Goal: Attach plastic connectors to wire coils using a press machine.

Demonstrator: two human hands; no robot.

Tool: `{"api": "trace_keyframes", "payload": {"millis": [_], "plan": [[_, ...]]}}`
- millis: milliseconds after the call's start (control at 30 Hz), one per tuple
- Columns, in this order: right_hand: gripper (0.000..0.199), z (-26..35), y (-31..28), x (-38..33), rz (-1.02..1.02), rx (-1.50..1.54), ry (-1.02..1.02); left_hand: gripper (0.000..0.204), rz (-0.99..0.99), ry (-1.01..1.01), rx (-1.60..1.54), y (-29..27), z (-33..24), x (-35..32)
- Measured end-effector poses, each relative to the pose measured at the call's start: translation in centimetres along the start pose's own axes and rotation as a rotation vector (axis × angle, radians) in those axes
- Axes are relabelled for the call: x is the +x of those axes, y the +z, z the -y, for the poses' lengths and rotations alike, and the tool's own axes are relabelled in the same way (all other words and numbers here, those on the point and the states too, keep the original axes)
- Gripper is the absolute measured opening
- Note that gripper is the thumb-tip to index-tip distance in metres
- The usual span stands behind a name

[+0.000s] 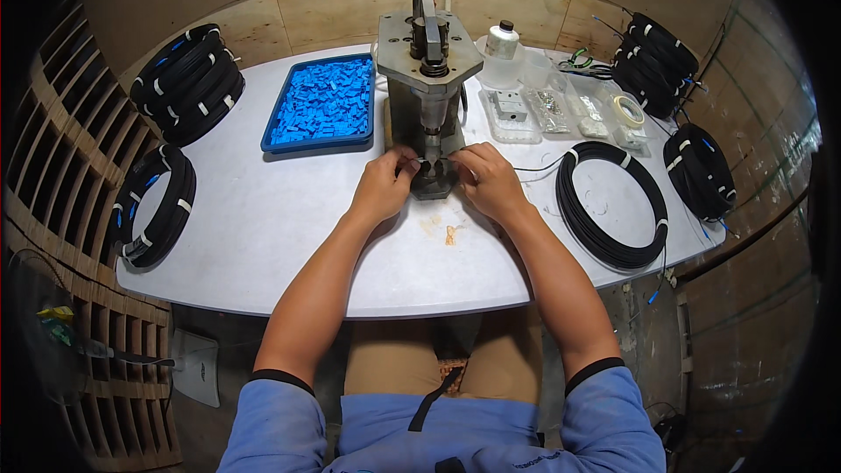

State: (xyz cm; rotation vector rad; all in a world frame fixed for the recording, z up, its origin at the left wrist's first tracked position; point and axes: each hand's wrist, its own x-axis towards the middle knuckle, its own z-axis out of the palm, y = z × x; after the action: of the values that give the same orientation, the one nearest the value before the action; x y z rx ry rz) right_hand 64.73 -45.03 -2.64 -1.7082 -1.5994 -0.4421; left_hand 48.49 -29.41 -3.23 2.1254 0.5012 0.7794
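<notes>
Landmark: grey metal hand press [428, 79], upright at middle of white bench [263, 236].

Far left of press: two stacks of black cable coils with white ties [187, 83], [153, 204].
Just left of press: blue plastic tray full of small blue parts [322, 103].
At press base: left hand [383, 186], fingers pinched on thin black cable [534, 166]; right hand [489, 180] closed on same cable, both touching base.
Just right of press: white bottle [502, 40], clear trays with small metal parts [526, 109].
Right of press: large black cable coil [611, 203] flat on bench; more coils [659, 52] further right.
</notes>
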Motion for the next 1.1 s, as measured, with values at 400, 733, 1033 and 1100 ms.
{"api": "trace_keyframes", "payload": {"millis": [400, 733, 1033, 1100], "plan": [[0.031, -0.02, -0.03, -0.05, 0.019, -0.004, 0.011, 0.018, 0.011, -0.003, 0.004, -0.09, -0.17, 0.03], [0.030, -0.13, 0.08, -0.12, 0.012, 0.012, 0.019, 0.018, 0.012, -0.016, 0.019, -0.01, -0.11, 0.09], [0.030, -0.01, 0.06, -0.06, -0.009, 0.016, 0.010, 0.020, -0.006, 0.017, 0.005, 0.18, 0.42, 0.12], [0.030, 0.02, 0.00, -0.07, -0.002, 0.018, 0.015, 0.021, -0.004, 0.008, 0.009, 0.17, 0.33, 0.10]]}}
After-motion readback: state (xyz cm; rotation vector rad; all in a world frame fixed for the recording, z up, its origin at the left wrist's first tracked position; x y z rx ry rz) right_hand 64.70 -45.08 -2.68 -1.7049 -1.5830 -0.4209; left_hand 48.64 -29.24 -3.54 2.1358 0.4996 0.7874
